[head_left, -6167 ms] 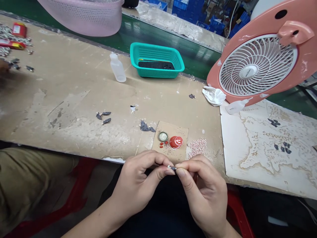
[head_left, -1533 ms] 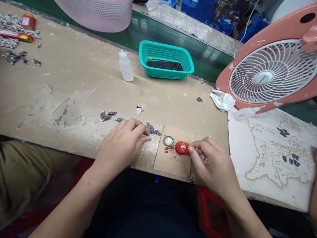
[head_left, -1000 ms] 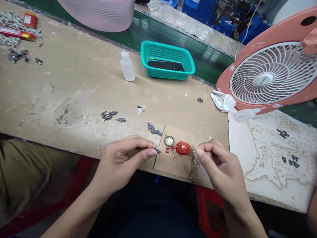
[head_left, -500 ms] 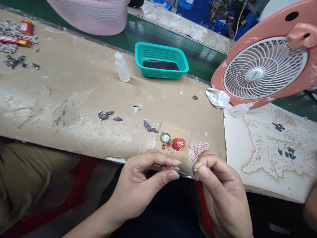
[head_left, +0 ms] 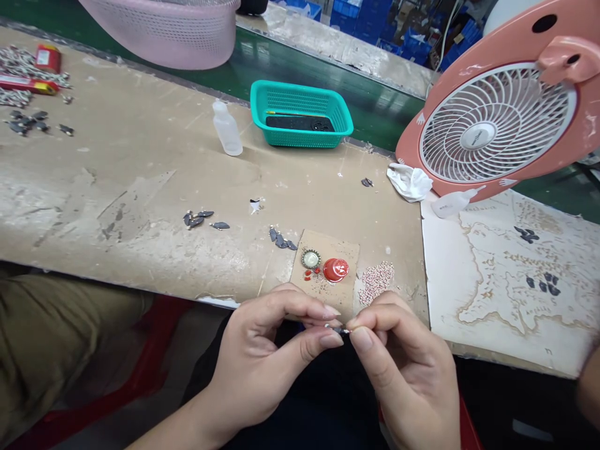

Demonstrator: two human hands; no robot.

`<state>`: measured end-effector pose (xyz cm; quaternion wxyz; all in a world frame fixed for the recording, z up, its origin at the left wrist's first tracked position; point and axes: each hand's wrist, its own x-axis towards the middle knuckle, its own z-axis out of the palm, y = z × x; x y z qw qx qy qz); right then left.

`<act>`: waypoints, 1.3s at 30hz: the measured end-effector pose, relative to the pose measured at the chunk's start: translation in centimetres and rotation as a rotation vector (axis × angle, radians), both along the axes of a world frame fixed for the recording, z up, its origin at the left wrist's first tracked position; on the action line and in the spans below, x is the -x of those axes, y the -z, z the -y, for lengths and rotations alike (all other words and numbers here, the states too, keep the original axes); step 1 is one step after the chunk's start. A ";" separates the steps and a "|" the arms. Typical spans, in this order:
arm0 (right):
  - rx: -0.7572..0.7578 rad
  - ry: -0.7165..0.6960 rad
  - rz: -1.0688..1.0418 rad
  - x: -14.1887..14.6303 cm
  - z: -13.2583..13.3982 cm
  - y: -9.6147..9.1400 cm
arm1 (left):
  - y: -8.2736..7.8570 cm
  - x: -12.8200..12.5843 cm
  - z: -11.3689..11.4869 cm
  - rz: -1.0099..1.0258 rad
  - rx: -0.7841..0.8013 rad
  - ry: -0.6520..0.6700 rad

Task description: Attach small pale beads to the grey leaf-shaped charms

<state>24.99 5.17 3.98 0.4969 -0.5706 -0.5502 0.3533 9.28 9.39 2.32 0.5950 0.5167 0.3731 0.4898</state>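
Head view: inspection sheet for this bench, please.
surface: worn tan board, scuffed and stained
job's things: small dark charm, bottle cap, red cap, pinkish beads, cardboard pad
clutter: grey charms, plastic bottle, white cloth, teal basket holding a phone
hands: left hand pinches the charm; right hand pinched beside it, anything held too small to tell
cables: thin white cable behind the fan
surroundings: green conveyor belt, blue crates
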 end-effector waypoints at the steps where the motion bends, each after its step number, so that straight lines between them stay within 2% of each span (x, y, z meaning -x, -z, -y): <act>1: -0.004 -0.006 0.010 0.0 0.0 0.0 | 0.0 0.0 0.0 -0.007 -0.007 -0.005; 15: 0.006 -0.026 0.061 -0.3 -0.1 0.1 | 0.4 0.0 0.1 -0.082 -0.084 -0.027; 21: -0.045 -0.009 0.109 0.0 -0.3 0.0 | 0.7 0.0 0.4 -0.052 -0.116 -0.024; 35: -0.071 -0.013 0.119 0.0 0.1 1.0 | 1.5 0.2 0.5 -0.177 -0.296 -0.001; 39: -0.050 -0.017 0.093 -0.4 0.4 1.5 | 1.6 0.1 0.5 -0.192 -0.242 -0.008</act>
